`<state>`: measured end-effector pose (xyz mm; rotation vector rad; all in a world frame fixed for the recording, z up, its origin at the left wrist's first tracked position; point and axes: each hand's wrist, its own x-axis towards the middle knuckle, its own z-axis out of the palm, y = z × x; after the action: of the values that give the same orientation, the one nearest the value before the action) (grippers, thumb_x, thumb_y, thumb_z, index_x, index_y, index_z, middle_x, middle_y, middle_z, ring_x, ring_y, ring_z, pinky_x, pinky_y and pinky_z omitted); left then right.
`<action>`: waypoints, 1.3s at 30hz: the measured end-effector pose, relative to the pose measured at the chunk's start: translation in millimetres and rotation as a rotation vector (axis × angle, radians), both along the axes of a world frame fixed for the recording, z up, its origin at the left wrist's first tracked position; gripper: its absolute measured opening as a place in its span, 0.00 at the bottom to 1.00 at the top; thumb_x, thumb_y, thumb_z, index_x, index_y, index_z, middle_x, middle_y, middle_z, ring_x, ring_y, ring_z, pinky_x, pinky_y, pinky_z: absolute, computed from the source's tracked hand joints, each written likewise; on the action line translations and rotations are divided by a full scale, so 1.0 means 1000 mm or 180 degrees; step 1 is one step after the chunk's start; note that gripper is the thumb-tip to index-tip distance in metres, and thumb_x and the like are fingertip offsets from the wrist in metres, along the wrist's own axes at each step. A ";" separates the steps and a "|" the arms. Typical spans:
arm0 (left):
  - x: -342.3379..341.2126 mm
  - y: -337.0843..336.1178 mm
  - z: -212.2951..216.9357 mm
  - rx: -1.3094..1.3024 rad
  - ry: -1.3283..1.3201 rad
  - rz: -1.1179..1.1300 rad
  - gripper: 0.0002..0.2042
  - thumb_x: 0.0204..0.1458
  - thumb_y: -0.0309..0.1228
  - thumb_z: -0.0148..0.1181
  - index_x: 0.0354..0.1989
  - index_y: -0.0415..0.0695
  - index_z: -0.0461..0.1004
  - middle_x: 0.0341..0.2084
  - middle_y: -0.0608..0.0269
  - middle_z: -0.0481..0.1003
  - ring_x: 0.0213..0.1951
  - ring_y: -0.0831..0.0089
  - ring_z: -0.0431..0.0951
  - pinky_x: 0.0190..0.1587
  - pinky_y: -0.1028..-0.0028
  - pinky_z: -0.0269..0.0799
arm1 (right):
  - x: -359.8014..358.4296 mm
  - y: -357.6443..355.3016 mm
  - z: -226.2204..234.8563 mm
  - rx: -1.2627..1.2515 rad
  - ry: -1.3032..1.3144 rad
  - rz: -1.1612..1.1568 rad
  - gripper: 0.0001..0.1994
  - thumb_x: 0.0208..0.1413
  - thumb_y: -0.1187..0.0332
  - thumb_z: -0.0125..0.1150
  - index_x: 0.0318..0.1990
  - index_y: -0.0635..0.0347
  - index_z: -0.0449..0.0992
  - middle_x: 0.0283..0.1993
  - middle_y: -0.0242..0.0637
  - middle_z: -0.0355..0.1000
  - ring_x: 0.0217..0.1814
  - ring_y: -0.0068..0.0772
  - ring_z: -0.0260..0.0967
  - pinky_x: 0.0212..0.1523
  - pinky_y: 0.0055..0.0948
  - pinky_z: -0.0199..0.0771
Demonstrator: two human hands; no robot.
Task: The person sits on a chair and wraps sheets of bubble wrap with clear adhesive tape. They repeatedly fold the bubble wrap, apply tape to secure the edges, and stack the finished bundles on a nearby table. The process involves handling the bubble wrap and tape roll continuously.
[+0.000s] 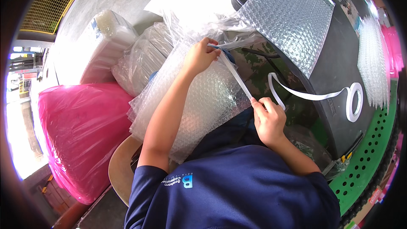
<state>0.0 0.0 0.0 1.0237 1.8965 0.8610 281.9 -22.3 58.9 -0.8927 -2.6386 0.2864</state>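
Observation:
A stack of clear bubble wrap sheets [186, 106] lies across my lap, tilted. At its far edge my left hand [202, 56] is closed, thumb and fingers pinching the upper end of a white tape strip [237, 78]. The strip runs taut down to my right hand [269, 119], whose thumb and forefinger are pinched on it. Past that hand the tape loops up and across to a white tape roll [354, 101], which lies on the black table. Whether the strip is stuck to the bubble wrap under my left fingers, I cannot tell.
On the black table [326, 76] to my right lies another bubble wrap sheet [292, 17], with a further stack [373, 63] beyond. A large pink plastic bundle [87, 131] and clear-wrapped bundles [146, 55] stand left. A green perforated surface [364, 161] borders the table.

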 end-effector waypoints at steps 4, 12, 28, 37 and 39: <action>0.000 0.000 0.001 -0.0027 -0.0044 0.0009 0.17 0.55 0.32 0.60 0.51 0.40 0.70 0.31 0.58 0.82 0.33 0.75 0.81 0.40 0.74 0.72 | 0.003 0.000 0.002 -0.0075 -0.0130 0.0042 0.17 0.45 0.76 0.61 0.45 0.56 0.81 0.32 0.29 0.67 0.27 0.28 0.66 0.27 0.32 0.60; 0.002 0.002 -0.005 -0.0055 0.0241 0.0048 0.16 0.55 0.34 0.60 0.50 0.44 0.71 0.31 0.63 0.82 0.32 0.76 0.82 0.36 0.74 0.73 | 0.008 -0.004 -0.001 -0.0201 -0.0294 -0.0024 0.15 0.46 0.76 0.60 0.44 0.57 0.81 0.32 0.29 0.67 0.27 0.29 0.67 0.27 0.32 0.60; 0.008 0.002 0.011 -0.0144 0.0229 0.0073 0.15 0.56 0.31 0.60 0.50 0.41 0.71 0.32 0.59 0.82 0.35 0.69 0.82 0.40 0.70 0.74 | 0.007 -0.005 -0.012 -0.0203 -0.0388 -0.0070 0.11 0.48 0.75 0.63 0.41 0.56 0.81 0.30 0.30 0.67 0.28 0.31 0.69 0.28 0.33 0.62; 0.013 -0.005 0.019 0.0962 0.1673 0.0002 0.12 0.56 0.32 0.59 0.48 0.45 0.74 0.39 0.61 0.79 0.42 0.64 0.79 0.44 0.68 0.73 | 0.007 -0.008 -0.027 -0.1918 0.0432 -0.0869 0.08 0.54 0.69 0.64 0.38 0.63 0.79 0.25 0.36 0.73 0.23 0.32 0.72 0.24 0.27 0.69; 0.018 -0.005 0.023 0.1281 0.2134 -0.0365 0.13 0.56 0.35 0.60 0.47 0.46 0.75 0.41 0.62 0.78 0.45 0.63 0.78 0.46 0.68 0.72 | 0.009 -0.004 -0.041 -0.2650 0.0729 -0.1100 0.09 0.55 0.68 0.64 0.36 0.66 0.78 0.22 0.36 0.73 0.21 0.28 0.71 0.23 0.25 0.69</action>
<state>17.7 -4.5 22.7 1.8261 2.2131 0.9256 290.7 -26.4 18.0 -1.4192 -2.0697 1.3518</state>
